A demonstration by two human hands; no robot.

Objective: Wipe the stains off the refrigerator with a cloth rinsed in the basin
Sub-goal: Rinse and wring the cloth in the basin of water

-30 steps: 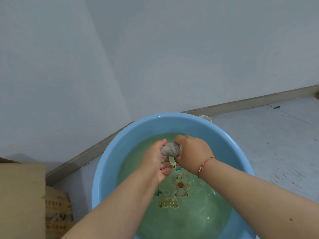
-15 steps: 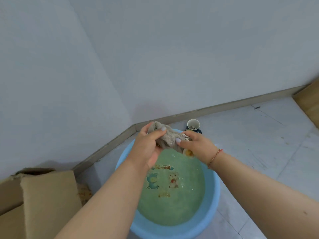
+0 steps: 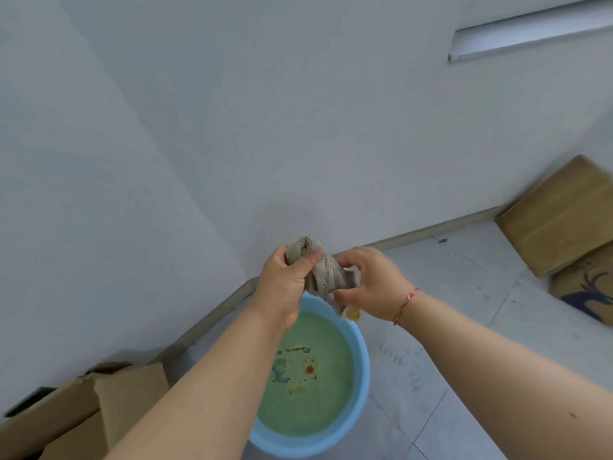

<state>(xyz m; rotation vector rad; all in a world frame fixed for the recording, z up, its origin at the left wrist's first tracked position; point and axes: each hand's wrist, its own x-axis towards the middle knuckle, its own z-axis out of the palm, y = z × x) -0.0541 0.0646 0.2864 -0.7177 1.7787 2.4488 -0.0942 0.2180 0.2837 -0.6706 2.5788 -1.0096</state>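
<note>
Both hands were up in front of the wall, above the far rim of the one basin [image 3: 360,386], and between them was a single grey cloth [image 3: 326,275], bunched up and twisted. The left hand [image 3: 287,283] had its fingers wrapped round the upper end of it, with a fingertip showing over the top of the wad. The right hand [image 3: 371,283] was pinching the lower end, thumb underneath and fingers curled over the top, so both were clamped on the same rag. A small yellowish tag [image 3: 352,314] hung off the cloth's bottom corner, just under the right hand.

The basin was light blue, sitting on the tiled floor [image 3: 464,376] in the corner, with greenish water in it and cartoon figures printed on the bottom. I counted roughly three little characters plus a line of lettering, too blurry to read.

One thin red-and-gold bracelet [image 3: 406,303] sat on the right wrist. Cardboard: one open box [image 3: 99,403] at lower left, and two flattened pieces [image 3: 560,214] lying against the wall at right, the lower one with a dark blue print on it.
</note>
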